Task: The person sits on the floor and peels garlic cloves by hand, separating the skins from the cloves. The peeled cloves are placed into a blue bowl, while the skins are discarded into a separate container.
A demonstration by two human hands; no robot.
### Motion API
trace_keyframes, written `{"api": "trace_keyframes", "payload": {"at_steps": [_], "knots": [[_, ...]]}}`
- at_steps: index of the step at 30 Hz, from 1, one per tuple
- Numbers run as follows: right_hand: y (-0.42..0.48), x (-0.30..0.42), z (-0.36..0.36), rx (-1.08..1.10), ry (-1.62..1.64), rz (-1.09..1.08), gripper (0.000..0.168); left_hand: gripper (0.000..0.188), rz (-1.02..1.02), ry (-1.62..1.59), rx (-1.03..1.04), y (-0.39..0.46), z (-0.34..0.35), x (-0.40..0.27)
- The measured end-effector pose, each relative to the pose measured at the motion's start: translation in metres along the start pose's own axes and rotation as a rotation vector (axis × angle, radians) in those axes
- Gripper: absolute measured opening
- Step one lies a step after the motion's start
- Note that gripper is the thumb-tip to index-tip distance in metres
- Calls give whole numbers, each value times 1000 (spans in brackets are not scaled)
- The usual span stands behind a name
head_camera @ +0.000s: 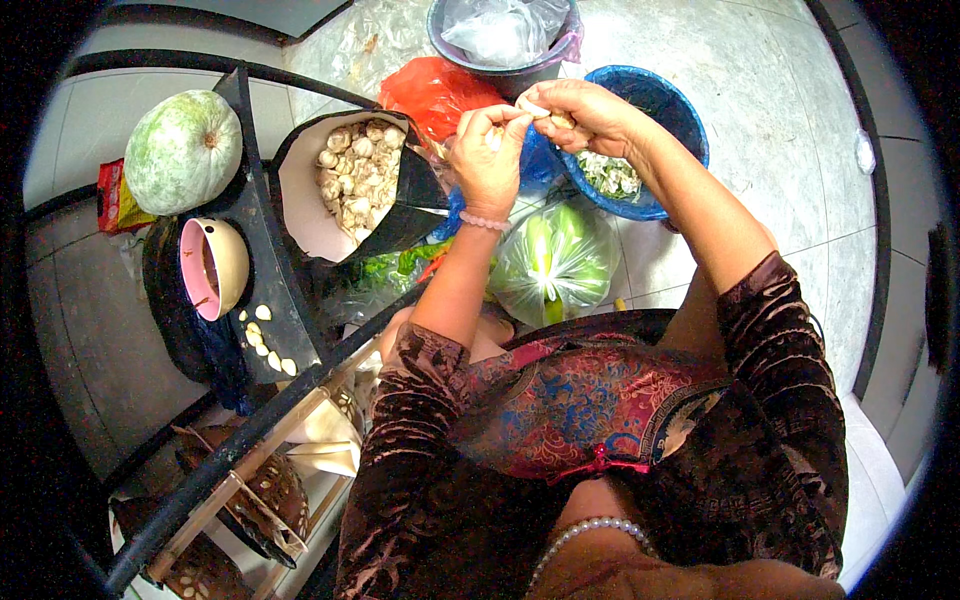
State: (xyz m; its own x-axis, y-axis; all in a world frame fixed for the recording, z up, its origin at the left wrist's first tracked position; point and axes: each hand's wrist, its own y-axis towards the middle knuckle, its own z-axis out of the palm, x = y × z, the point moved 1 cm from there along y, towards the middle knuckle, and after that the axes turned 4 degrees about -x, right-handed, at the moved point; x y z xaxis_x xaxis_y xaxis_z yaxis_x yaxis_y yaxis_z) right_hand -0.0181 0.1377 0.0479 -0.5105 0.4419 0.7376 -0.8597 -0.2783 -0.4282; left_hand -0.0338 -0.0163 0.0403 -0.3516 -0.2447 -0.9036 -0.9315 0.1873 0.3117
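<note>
Both my hands are raised in front of me, fingertips close together. My right hand (596, 116) grips a pale garlic clove (532, 107) at its fingertips, and more garlic (561, 119) is tucked under the fingers. In my left hand (487, 154), thumb and forefinger pinch together near that clove; a small whitish piece, seemingly garlic (494, 137), shows in the curled fingers. Left of my hands, a black bag with a pale lining (300, 187) holds many garlic bulbs (364, 176). Several peeled cloves (261, 349) lie on the black ledge (289, 300).
A blue-lined bin (694, 142) with plant scraps stands beneath my right forearm. Ahead are another bin (517, 71) and a red plastic bag (435, 94). Bagged green vegetables (555, 262) sit below my hands. A wax gourd (184, 154) and pink-lined bowl (232, 262) are at left.
</note>
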Motion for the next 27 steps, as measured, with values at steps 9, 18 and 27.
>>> {"api": "trace_keyframes", "payload": {"at_steps": [9, 18, 27], "knots": [[-4, 13, -1, -59, 98, -56, 20, 22, -244, -173, 241, -11, 9, 15], [-1, -2, 1, 28, 140, 31, 22, 31, -319, -411, 192, -5, 11, 2], [7, -7, -4, -182, -318, -227, 21, 26, -434, -385, 150, -4, 9, 8]]}}
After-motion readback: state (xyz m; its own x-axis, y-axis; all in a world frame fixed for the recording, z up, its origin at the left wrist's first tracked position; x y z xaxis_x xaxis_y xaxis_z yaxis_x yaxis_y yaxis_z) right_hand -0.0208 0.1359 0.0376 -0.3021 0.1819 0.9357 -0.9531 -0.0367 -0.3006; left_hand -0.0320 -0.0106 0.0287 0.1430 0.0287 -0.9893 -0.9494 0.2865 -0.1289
